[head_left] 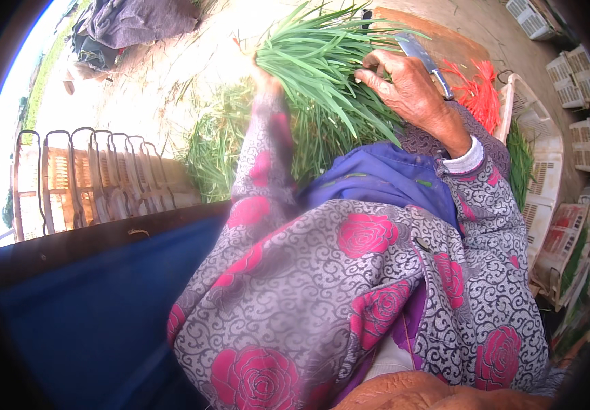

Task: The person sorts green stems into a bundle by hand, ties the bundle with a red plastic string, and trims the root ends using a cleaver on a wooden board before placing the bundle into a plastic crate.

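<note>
My left hand (pixel 265 76), washed out by glare, is closed round the base of a bunch of garlic chives (pixel 315 65), whose long flat leaves fan to the right. At the leaves' right side is my right hand (pixel 408 85), with thumb and fingers curled together at their edge; whatever is pinched there is too small to name. A cleaver (pixel 418 53) with a blue handle lies just beyond the right hand, on a reddish-brown board (pixel 438 31). Beside it sits a bundle of red ties (pixel 481 96). Loose green leaves (pixel 220 137) are heaped below the bunch.
A blue cloth (pixel 377 174) covers my lap. Close on my right stands a white plastic crate (pixel 544 160) with greens (pixel 519 160) beside it. More crates (pixel 572 78) line the far right. Metal hoops (pixel 93 140) and crates stand at left; dark cloth (pixel 138 24) lies behind.
</note>
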`<action>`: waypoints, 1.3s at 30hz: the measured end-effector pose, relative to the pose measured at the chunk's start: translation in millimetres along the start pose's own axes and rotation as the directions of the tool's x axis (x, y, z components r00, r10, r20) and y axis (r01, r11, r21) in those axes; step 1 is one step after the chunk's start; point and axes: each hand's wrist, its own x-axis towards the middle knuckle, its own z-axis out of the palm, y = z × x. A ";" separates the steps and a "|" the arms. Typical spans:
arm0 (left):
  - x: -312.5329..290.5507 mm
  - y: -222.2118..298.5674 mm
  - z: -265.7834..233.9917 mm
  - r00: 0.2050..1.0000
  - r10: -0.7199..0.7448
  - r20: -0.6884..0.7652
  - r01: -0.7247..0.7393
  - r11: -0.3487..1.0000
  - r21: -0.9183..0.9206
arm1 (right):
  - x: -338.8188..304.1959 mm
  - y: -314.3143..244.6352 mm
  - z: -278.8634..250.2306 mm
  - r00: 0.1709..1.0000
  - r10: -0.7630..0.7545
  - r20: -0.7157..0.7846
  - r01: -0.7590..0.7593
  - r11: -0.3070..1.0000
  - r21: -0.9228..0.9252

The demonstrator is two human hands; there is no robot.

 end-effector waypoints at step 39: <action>-17.0 -7.3 10.8 0.997 0.066 0.034 -0.071 0.985 0.158 | -2.7 11.5 30.3 0.983 0.111 0.147 -0.113 0.994 0.003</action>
